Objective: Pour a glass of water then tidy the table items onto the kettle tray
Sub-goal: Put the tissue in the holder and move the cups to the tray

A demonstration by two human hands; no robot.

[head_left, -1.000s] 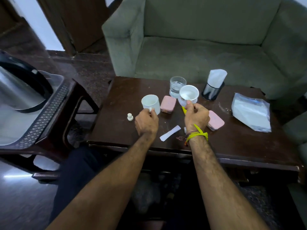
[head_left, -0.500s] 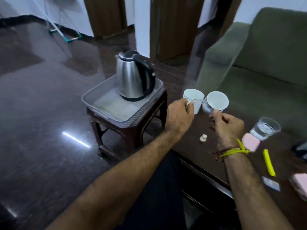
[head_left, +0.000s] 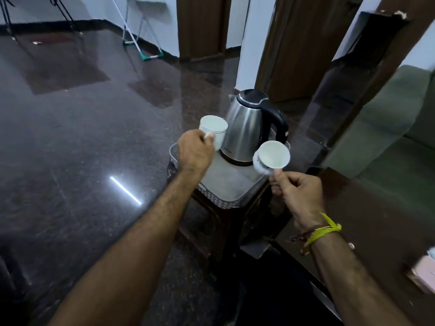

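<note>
A steel kettle [head_left: 247,128] with a black lid and handle stands on the grey tray [head_left: 226,184], which rests on a small dark stool. My left hand [head_left: 194,151] grips the handle of a white cup [head_left: 214,129], held upright above the tray's left side, close to the kettle. My right hand [head_left: 299,191] pinches the handle of a second white cup [head_left: 273,156], tilted with its mouth towards me, over the tray's right edge. Both cups look empty.
The dark wooden table [head_left: 376,220] lies at the right, with a pink box [head_left: 423,274] at the frame's edge. A green sofa [head_left: 400,128] stands behind it. Glossy dark floor [head_left: 82,161] stretches to the left of the stool.
Both hands have carried the cups from the table over to the tray beside the kettle. The view has swung left, so most table items have left the frame.
</note>
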